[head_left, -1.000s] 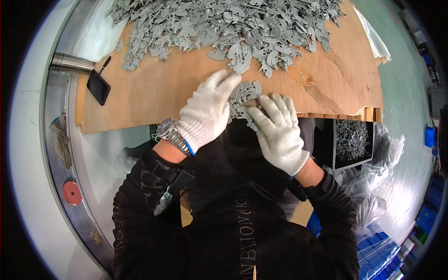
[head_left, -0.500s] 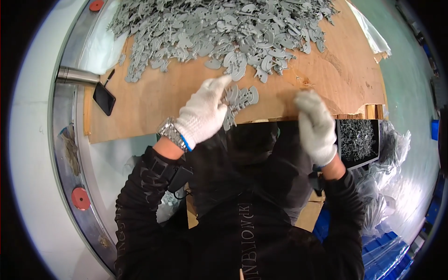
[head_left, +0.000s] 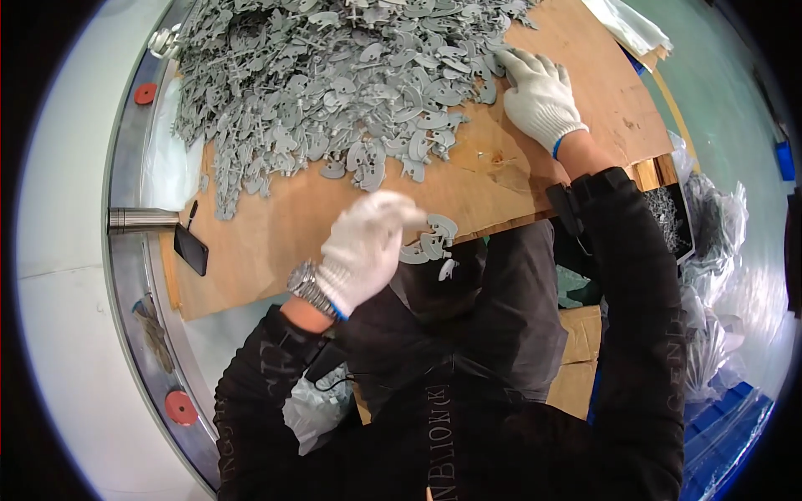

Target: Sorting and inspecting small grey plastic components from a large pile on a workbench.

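Observation:
My left hand [head_left: 368, 242], in a white knit glove, is bent over at the near edge of the wooden table. Its fingers are closed around a small bunch of flat grey curved parts [head_left: 434, 237], which stick out to its right above my lap. One such part hangs lower, below the table edge. A large heap of the same grey parts [head_left: 334, 92] covers the far side of the table. My gloved right hand [head_left: 539, 96] reaches out to the heap's right border. Its fingers are stretched out, the tips touching or close to the outermost parts.
The wooden table top [head_left: 476, 188] has a rough near edge. On its left lie a black phone [head_left: 191, 250] and a steel cylinder [head_left: 142, 220]. A dark bin [head_left: 666, 219] of small parts stands below at right, beside clear plastic wrap [head_left: 718, 225] and blue crates [head_left: 727, 442].
My right hand has swung from the table's near edge forward to the heap. My left hand stays near the edge with the bunch of parts. The whole view has shifted.

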Demonstrator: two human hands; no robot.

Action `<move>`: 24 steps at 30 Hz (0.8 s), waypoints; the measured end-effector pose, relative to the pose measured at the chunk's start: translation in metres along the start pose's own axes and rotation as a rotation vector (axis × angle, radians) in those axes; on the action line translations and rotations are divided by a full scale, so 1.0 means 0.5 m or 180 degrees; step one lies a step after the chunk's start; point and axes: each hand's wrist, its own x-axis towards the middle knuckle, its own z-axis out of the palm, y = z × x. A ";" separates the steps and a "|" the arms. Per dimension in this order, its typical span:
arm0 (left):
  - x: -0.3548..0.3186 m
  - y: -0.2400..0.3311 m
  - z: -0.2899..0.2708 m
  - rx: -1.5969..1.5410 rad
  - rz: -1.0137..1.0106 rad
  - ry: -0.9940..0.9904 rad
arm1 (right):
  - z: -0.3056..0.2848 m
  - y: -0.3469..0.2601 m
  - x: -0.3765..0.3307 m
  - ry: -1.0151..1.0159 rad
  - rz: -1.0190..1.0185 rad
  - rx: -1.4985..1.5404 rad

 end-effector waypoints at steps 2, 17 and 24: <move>0.067 -0.040 0.023 0.0386 0.0732 0.1005 | 0.011 0.007 -0.013 0.0043 -0.0094 0.0055; 0.225 -0.089 0.012 0.1819 0.0394 0.0710 | -0.038 -0.082 -0.164 -0.0081 -0.0937 0.0866; 0.056 -0.095 -0.013 0.2071 -0.0091 0.1010 | -0.066 -0.091 -0.200 -0.0360 -0.0349 0.2195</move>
